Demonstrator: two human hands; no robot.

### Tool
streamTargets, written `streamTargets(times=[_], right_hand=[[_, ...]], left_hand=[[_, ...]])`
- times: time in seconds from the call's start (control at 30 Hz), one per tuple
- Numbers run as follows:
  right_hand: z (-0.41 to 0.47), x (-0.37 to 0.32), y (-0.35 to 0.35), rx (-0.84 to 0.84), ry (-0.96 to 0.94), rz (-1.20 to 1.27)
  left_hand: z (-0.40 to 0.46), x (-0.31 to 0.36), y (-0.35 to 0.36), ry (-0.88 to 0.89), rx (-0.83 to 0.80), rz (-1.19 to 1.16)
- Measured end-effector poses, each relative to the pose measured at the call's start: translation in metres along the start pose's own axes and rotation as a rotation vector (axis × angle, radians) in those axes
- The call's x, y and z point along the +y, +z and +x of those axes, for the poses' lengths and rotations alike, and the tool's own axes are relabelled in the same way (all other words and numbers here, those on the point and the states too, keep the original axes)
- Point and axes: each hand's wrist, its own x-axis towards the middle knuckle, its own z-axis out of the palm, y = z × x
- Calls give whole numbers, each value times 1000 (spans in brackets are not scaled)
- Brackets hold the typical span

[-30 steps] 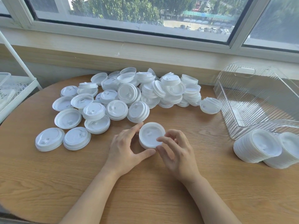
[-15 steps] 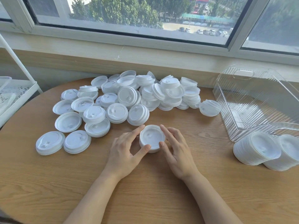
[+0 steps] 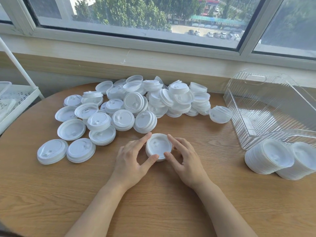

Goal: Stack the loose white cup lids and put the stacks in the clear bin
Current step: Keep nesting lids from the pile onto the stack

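Note:
A short stack of white lids (image 3: 158,147) stands on the wooden table (image 3: 153,211) in front of me. My left hand (image 3: 132,161) holds its left side between forefinger and thumb. My right hand (image 3: 185,159) holds the right side the same way. Behind them spreads a large heap of loose white lids (image 3: 136,103), some lying flat, some tilted. The clear ribbed bin (image 3: 266,106) stands at the right with nothing white visible inside. Two tall stacks of lids (image 3: 271,156) lie on their sides in front of the bin.
A white perforated shelf rack (image 3: 15,103) stands off the table's left edge. The window sill and wall (image 3: 153,65) run close behind the heap. One lid (image 3: 220,114) lies apart between the heap and the bin.
Both hands have closed in around the small stack, fingers straightening along its sides. The stack now sits squarer between them.

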Motion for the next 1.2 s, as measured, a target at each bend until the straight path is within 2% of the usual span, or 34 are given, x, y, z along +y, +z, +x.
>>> streamTargets(times=[0.3,0.47,0.63,0.77,0.93,1.2], right_hand=[[1,2,-5,-32,-4,133],[30,12,-21,392,107,144],[81,26,-52,550,116,-68],[120,39,-65,524,108,-288],[150,48,-66,408,95,-421],[155,51,-73,429,76,-461]], left_hand=[[-1,2,-1,-29,-18,11],[-2,2,-2,-36,-20,-4],[1,3,-4,-42,-26,-12],[2,3,-5,-41,-35,-14],[2,2,-5,-38,-37,-14],[2,1,-4,-55,-32,-24]])
